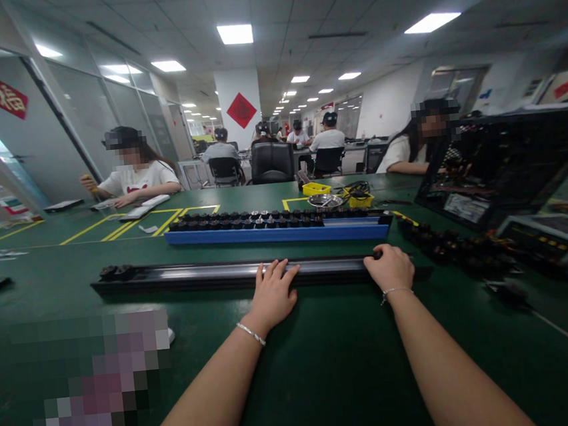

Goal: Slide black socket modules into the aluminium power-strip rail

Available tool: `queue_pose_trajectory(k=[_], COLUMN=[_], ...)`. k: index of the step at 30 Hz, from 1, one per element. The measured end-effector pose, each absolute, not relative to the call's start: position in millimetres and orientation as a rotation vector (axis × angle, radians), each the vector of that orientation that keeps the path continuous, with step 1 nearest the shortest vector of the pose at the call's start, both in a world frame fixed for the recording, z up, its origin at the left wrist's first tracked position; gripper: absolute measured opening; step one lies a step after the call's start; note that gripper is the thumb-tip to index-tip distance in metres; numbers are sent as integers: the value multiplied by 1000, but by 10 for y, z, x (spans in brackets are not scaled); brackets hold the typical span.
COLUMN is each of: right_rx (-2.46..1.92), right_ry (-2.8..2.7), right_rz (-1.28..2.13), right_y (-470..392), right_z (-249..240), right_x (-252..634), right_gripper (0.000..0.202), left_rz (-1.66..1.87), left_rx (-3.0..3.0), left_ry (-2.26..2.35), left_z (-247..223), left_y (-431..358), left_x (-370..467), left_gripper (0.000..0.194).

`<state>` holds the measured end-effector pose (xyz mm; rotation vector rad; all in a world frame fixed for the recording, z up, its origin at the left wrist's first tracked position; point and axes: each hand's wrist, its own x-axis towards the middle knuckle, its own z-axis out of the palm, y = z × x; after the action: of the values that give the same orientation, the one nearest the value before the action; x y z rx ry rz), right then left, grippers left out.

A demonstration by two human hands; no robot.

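Note:
A long black channel-shaped rail [169, 275] with a shiny metal inside lies across the green table in front of me. My left hand [274, 294] rests on its middle, fingers spread and touching the metal. At the right end, my right hand [392, 268] is closed, its fingers curled over a small black part [378, 253] at the rail. Most of that part is hidden by the fingers. Several black block-like parts [117, 272] sit at the rail's left end. Just behind lies a blue rail [276, 236] carrying rows of similar black parts.
Loose black parts [442, 241] lie at the right, beside a metal-cased box [558, 240] and an open black computer case [500, 165]. Behind the blue rail are a round metal dish [326, 200] and a yellow tray [316, 188]. Other people sit across the table.

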<state>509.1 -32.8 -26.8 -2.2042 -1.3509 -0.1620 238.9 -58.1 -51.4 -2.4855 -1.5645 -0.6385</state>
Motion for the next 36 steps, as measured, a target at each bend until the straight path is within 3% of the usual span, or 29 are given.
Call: queue_pose_trajectory(k=[36], right_rx=[-2216], right_ry=[-1222], right_rz=[-219], right_y=[-300], right_z=[-324], right_x=[5204], right_gripper=[32], left_rz=[-645], left_rx=[-2485], left_ry=[-1567], left_z=[-512], left_y=[-581], left_x=[2391], left_gripper=[54])
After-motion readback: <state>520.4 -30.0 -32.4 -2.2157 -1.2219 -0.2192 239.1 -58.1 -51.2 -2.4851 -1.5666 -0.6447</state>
